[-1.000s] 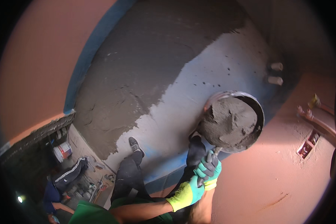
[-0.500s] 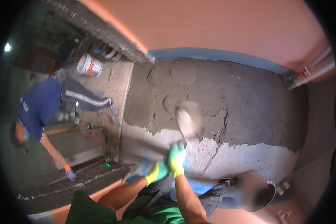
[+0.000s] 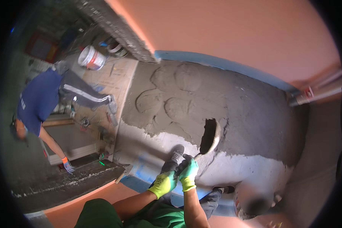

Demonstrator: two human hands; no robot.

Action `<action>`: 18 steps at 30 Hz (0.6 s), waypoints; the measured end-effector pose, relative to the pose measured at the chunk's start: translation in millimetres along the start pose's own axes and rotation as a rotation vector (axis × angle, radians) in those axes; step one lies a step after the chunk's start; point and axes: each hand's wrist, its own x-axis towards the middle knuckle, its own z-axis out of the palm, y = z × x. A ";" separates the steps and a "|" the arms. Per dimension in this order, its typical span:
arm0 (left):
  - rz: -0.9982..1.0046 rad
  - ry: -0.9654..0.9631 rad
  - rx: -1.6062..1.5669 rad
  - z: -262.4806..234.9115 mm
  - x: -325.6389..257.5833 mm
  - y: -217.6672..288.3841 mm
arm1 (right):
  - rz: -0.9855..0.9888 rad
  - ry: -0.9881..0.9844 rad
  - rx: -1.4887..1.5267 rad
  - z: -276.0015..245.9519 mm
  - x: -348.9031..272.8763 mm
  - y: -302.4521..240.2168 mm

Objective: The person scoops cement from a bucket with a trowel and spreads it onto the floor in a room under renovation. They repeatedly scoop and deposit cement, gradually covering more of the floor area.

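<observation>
Scoop [image 3: 209,136] out just right of the frame's centre, up and to the right of both hands, against the grey mortar [image 3: 254,117]; touching it or not, can't tell! Right hand [image 3: 188,173] curls tight round the handle [image 3: 198,156], nearer the head; left hand [image 3: 164,183] is closed on it too, lower and further left. And the scoop itself: rounded, dark on its left, pale rim curving down its right side.

Head-worn fisheye, downward over both hands [image 3: 189,173]
</observation>
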 end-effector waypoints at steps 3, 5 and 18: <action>0.076 -0.240 0.086 30.6 -6.4 50.5 | -0.056 0.003 0.272 -67.9 -23.8 -28.6; 0.101 -0.491 0.174 57.5 -12.0 87.3 | -0.119 0.073 0.524 -120.1 -44.4 -50.7; -0.590 -1.947 0.201 420.4 -78.8 321.0 | -0.254 0.570 1.372 -568.0 -25.0 -46.9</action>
